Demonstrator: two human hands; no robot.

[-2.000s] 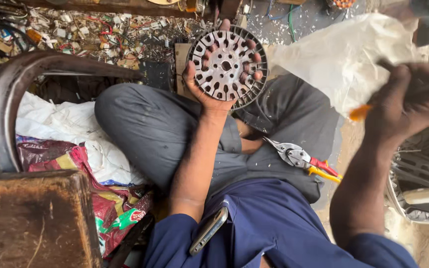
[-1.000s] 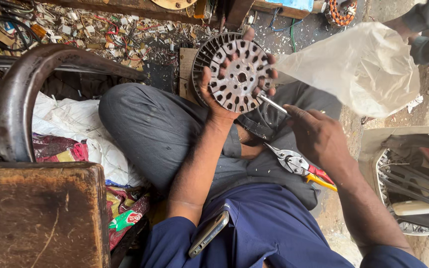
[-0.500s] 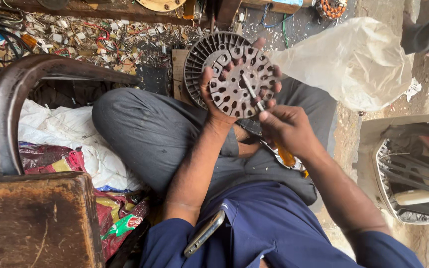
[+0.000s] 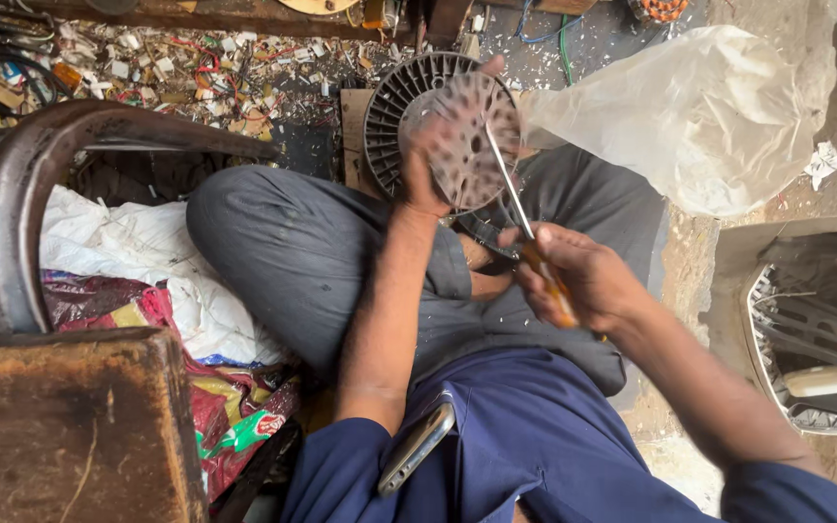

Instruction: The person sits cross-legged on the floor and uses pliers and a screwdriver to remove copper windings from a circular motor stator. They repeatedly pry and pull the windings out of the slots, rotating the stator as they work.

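My left hand [image 4: 425, 170] grips a round metal disc with several holes and a finned rim [image 4: 438, 126], holding it up over my crossed legs. My right hand [image 4: 573, 276] is closed on a screwdriver [image 4: 520, 228] with an orange handle. Its thin shaft points up and left, with the tip against the face of the disc. The disc is blurred by motion.
A large clear plastic bag [image 4: 699, 116] lies at the right. A curved dark metal bar [image 4: 41, 184] and a wooden block [image 4: 60, 426] stand at the left, with cloth and wrappers [image 4: 167, 291] beside them. Scraps litter the floor [image 4: 176, 68] beyond. A phone [image 4: 417, 447] sticks from my pocket.
My right hand came in from the far right with the screwdriver and set its tip on the disc. My left hand has tilted and turned the disc.
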